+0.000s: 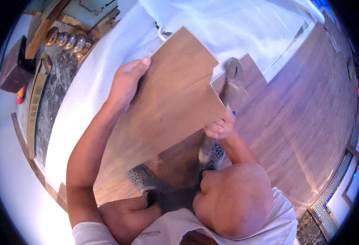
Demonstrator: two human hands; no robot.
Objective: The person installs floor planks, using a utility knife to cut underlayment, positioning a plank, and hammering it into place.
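Bare knees: they are bending up closest to the camera, beside a white shirt.
Plank: this wood-look board is tilting in front of the knees, its notched edge facing right, and it is covering part of the white sheet.
Left hand: it is curling over the plank's left edge, thumb along the rim, the other fingers mostly hiding from view.
Right hand: it is closing around the handle of a hammer-like tool, just beside the plank's right edge.
Tool head: it is pointing away from the body, blurring somewhat.
Perforated shoes: they are showing below the plank.
Wood-look floor: it is stretching out on the right.
Far left: a brown box is sitting near a long strip.
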